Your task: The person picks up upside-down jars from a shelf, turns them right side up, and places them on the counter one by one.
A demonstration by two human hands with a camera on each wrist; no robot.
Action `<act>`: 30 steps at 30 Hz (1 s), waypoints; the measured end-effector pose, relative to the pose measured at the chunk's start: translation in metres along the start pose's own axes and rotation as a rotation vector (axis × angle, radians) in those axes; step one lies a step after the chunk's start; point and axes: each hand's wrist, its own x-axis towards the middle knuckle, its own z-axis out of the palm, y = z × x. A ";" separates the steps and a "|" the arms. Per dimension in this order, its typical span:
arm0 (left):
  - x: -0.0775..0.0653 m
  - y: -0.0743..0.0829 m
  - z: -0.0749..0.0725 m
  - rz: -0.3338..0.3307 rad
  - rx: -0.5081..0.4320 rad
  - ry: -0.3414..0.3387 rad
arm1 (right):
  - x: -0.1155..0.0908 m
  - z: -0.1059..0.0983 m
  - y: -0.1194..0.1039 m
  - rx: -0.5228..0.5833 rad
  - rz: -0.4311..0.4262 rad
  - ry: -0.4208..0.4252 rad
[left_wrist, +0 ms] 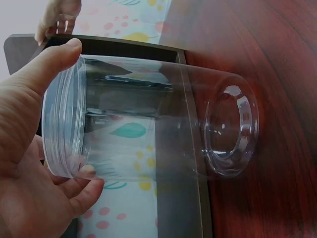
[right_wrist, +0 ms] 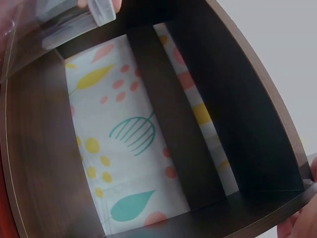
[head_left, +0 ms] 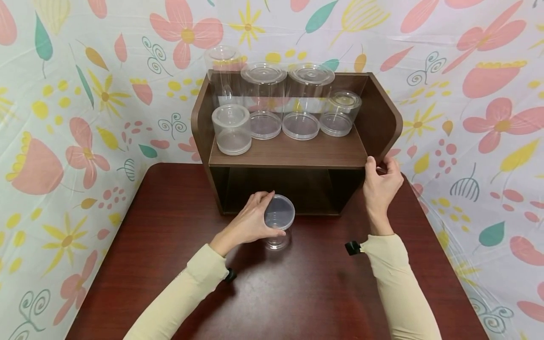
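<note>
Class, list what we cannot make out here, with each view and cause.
1. Head view: the base of the tall jar, behind the frosted jar.
2. Left wrist view: part of the left hand, past the left edge.
3. Right wrist view: part of the held jar, past the top edge.
4. Same view: most of the right hand, past the lower right corner.
</note>
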 end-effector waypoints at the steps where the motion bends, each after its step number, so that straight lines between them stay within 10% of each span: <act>1: 0.000 0.000 0.001 0.001 0.001 0.000 | 0.000 0.000 0.000 -0.001 0.000 0.001; 30: 0.007 -0.001 0.017 0.059 0.009 0.088 | -0.010 -0.001 -0.042 0.020 0.011 0.000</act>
